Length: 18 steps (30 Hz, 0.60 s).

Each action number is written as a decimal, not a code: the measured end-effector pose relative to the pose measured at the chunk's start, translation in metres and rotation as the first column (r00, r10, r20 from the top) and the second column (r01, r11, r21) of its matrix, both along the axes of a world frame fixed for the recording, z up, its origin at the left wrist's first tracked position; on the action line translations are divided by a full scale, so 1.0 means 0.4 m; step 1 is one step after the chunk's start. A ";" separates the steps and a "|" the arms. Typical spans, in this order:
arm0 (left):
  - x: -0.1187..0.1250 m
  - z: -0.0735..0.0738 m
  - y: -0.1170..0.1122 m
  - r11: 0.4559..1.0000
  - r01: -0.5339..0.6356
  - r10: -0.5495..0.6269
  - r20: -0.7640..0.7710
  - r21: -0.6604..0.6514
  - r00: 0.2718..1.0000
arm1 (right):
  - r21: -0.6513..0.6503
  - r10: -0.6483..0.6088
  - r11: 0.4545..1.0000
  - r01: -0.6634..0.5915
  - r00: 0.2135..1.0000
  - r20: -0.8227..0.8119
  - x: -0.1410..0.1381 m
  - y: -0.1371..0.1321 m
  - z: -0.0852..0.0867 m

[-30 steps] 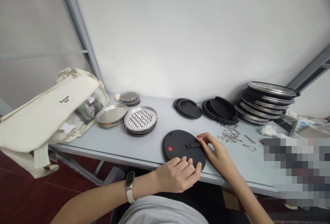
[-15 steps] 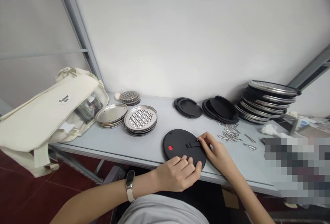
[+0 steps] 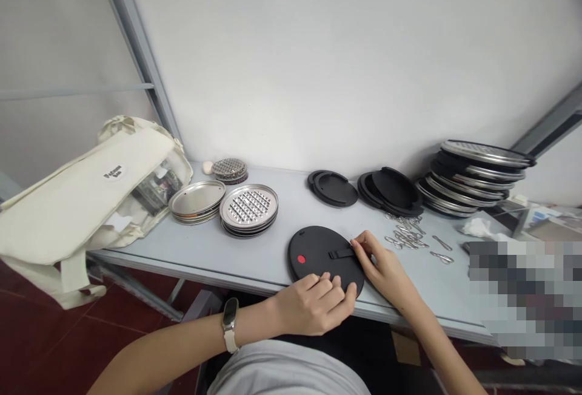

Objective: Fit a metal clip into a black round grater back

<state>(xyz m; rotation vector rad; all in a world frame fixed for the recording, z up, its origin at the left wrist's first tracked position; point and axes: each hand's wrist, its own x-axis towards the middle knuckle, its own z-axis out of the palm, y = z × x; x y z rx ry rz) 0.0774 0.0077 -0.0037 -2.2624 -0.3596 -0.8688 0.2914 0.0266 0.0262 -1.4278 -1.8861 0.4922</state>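
Note:
A black round disc [image 3: 318, 249] with a red dot and a raised strip [image 3: 342, 254] lies near the table's front edge. Curled over its near rim are the fingers of my left hand [image 3: 313, 304], which holds the disc there. My right hand [image 3: 379, 267] is at the disc's right side, thumb and forefinger pinched at the outer end of the strip. A small metallic glint shows at those fingertips; most of what they hold is hidden. Several loose metal wire loops [image 3: 407, 234] lie scattered to the right, beyond my right hand.
Stacked round grater plates [image 3: 249, 207] and plain metal plates [image 3: 197, 198] stand left of the disc. More black discs [image 3: 336, 190] lie toward the wall. A tall stack of rimmed plates [image 3: 473, 179] stands at right. A cream bag [image 3: 91, 182] overhangs the table's left end.
The view has shifted very slightly. Both hands and the black disc keep nearly the same positions and grip.

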 end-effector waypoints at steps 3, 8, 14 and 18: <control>0.000 0.001 0.000 1.000 0.004 -0.004 0.004 -0.009 1.000 | 0.003 -0.008 1.000 0.008 1.000 0.008 0.000 0.000 0.000; 0.001 -0.001 -0.001 1.000 0.002 -0.002 0.002 -0.009 1.000 | 0.012 -0.010 1.000 0.010 1.000 0.029 -0.001 -0.001 0.001; -0.001 0.002 -0.002 1.000 -0.010 0.010 0.000 -0.003 1.000 | 0.027 -0.032 0.999 0.030 0.995 0.094 -0.007 -0.001 0.006; -0.002 0.001 -0.002 1.000 -0.025 0.025 -0.022 0.002 0.999 | 0.055 -0.043 0.998 0.036 0.990 0.132 -0.012 -0.003 0.008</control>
